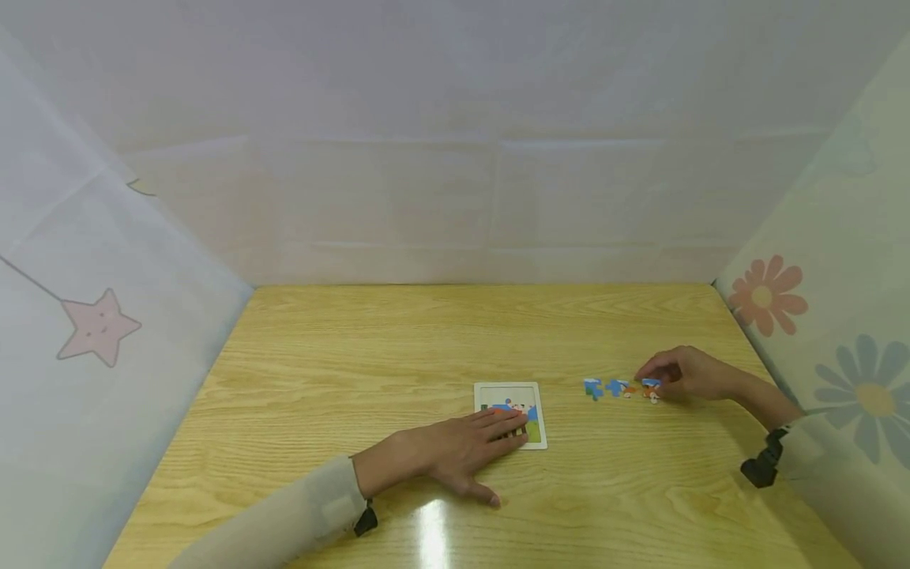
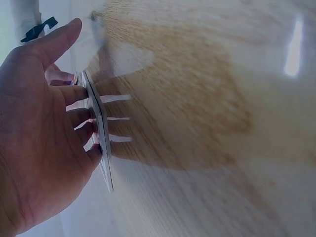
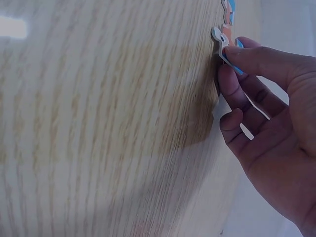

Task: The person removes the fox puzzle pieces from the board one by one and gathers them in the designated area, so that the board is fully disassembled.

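Observation:
A small jigsaw puzzle in a white frame [image 1: 543,431] lies on the table, with colourful picture parts filling its lower area and a pale bare strip along the top. Across it rests my left hand [image 1: 465,446], fingers straight and palm down, covering the lower left. In the left wrist view the fingertips touch the frame's board [image 2: 101,128]. To the right, my right hand [image 1: 693,373] pinches a blue, orange and white puzzle piece [image 3: 227,47] between thumb and fingers, close to the tabletop. Left of it lie a blue-green piece [image 1: 592,387] and a blue-orange piece [image 1: 620,388].
The wooden table [image 1: 341,348] meets a pale cloth wall [image 1: 426,197] at the back. Cloth sides with a pink star [image 1: 99,326] and flowers [image 1: 768,295] stand at left and right. Dark straps [image 1: 766,460] hang at both wrists.

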Available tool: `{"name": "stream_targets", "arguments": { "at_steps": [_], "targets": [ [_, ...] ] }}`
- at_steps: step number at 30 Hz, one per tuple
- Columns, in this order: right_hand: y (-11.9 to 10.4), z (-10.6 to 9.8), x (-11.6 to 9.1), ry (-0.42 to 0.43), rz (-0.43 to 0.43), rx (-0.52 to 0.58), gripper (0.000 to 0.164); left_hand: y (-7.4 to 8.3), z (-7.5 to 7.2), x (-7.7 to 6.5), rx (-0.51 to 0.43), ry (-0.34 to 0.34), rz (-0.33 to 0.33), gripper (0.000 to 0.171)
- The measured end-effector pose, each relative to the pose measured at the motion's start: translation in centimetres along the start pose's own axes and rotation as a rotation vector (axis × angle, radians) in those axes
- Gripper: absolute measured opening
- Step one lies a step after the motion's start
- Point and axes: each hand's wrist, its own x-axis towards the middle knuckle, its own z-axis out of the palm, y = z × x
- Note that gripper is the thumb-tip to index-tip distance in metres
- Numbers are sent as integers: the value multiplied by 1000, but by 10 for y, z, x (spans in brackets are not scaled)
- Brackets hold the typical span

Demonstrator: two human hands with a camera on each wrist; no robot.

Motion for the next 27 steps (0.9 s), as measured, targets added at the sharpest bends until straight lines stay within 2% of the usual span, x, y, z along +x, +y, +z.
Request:
{"name": "stream_targets", "arguments": {
  "at_steps": [8, 27],
  "targets": [
    [-1, 1, -1, 26, -35, -61, 27, -1, 0, -1, -5, 6, 2, 96],
    [2, 3, -1, 39, 17, -103, 29, 1, 0, -2, 18, 28, 0, 93]
  ]
}}
